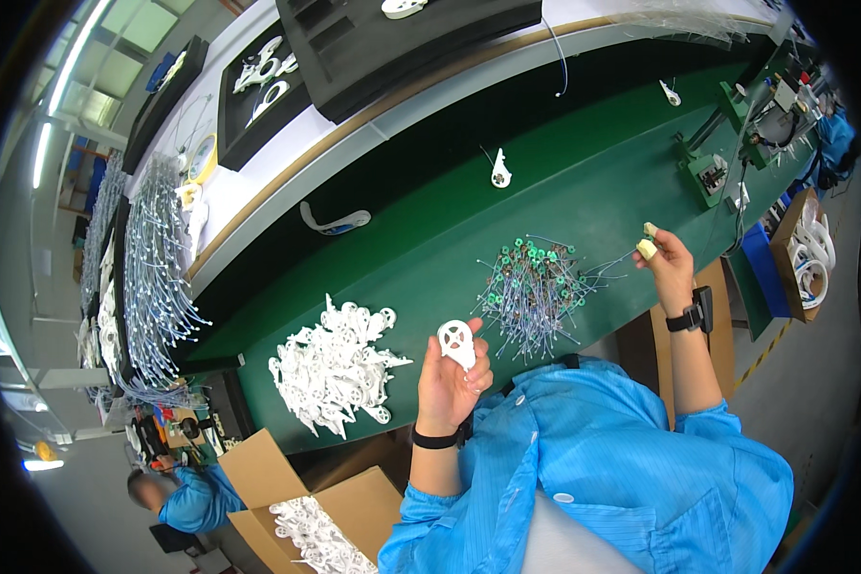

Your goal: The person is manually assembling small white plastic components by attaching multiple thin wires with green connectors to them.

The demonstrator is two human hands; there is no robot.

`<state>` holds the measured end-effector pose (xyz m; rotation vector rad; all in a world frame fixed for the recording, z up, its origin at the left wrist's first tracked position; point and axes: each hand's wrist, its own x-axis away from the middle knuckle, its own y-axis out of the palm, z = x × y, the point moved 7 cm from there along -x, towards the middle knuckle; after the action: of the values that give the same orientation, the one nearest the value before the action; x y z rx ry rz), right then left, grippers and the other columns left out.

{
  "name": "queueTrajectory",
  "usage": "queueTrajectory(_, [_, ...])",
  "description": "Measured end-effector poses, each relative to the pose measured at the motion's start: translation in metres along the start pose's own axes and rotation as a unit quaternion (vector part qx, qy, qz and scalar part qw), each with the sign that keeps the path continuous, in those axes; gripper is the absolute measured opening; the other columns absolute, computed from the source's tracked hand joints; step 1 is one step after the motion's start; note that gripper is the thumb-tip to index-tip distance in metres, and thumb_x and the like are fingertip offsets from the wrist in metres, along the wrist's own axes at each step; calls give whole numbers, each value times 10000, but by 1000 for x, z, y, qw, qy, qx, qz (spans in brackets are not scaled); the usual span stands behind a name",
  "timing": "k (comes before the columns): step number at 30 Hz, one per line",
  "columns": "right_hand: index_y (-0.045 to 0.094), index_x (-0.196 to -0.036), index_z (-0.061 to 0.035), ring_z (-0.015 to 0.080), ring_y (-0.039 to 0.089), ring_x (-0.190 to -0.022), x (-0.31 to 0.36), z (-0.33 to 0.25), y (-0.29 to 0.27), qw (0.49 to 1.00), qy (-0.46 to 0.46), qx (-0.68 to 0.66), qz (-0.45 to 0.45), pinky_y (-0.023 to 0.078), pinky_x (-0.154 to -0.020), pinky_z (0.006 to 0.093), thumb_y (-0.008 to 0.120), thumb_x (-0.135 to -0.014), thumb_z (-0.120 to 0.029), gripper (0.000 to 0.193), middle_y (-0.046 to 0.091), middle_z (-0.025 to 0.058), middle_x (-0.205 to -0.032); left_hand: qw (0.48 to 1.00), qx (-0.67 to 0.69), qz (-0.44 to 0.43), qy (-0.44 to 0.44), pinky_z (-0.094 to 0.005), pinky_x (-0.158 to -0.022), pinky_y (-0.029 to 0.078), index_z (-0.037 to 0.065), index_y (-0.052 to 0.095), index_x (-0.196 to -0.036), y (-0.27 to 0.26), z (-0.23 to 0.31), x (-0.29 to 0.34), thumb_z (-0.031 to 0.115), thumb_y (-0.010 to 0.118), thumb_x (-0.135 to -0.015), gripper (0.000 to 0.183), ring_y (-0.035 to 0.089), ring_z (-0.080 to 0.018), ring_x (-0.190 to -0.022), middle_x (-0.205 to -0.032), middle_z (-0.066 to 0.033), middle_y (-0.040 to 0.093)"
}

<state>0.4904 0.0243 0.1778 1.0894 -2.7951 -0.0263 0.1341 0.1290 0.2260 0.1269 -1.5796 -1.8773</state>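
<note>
My left hand (443,387) is closed around a flat white plastic part (457,356) with a round, cut-out head and a tapering end. Beyond it lies a pile of thin cables with green and brown ends (531,292) on the green bench. My right hand (672,271) is raised at the right of this pile, with yellow finger covers on its thumb and forefinger. A thin cable (614,264) runs from the pile to these fingers, which pinch it; its end is hidden. To the left of my left hand, similar white parts (340,364) are heaped.
An open cardboard box (349,507) of white parts stands below the bench at the left. Black trays (411,48) rest on the shelf; bundled cables (158,277) hang at its left. A green fixture (703,172) stands at the right. Another person (196,497) sits at the lower left.
</note>
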Motion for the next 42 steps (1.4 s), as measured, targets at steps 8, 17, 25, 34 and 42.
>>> queueTrajectory(8, [583, -1092, 13, 145, 604, -862, 94, -105, 127, 960, -149, -189, -143, 514, -698, 258, 685, -766, 106, 355, 578, 100, -1047, 999, 35, -23, -23, -324, -733, 392, 195, 300, -1428, 36, -21, -13, 530, 356, -968, 572, 445, -163, -807, -1032, -87, 507])
queueTrajectory(17, [611, -1051, -3, 110, 558, -789, 100, -92, 155, 964, -192, -94, -158, 463, -651, 231, 733, -751, 45, 328, 580, 94, -1025, 999, 28, -38, 5, -313, -711, 393, 231, 264, -1441, 53, -17, -7, 527, 354, -969, 564, 441, -179, -790, -967, -83, 473])
queueTrajectory(25, [620, -994, -3, 170, 616, -699, 123, -110, 201, 934, -252, 99, -235, 504, -590, 267, 698, -766, 3, 242, 607, 107, -932, 957, -232, 56, 163, -312, -738, 433, 182, 197, -1467, 49, -1, -1, 446, 289, -1010, 536, 515, -170, -933, -1211, -99, 490])
queueTrajectory(34, [584, -1066, 4, 167, 604, -726, 127, -95, 224, 907, -280, 116, -292, 505, -606, 284, 626, -800, 40, 272, 565, 118, -975, 913, -367, 44, 173, -281, -757, 414, 18, 240, -1431, 34, 2, 3, 405, 252, -1025, 561, 495, -138, -929, -1170, -71, 499])
queueTrajectory(42, [597, -1044, 3, 143, 533, -697, 128, -87, 230, 940, -187, 95, -271, 469, -624, 279, 648, -780, 36, 271, 542, 91, -973, 931, -327, 27, 163, -265, -735, 416, 10, 287, -1403, 32, 6, 0, 395, 233, -1029, 539, 498, -129, -906, -1160, -66, 506])
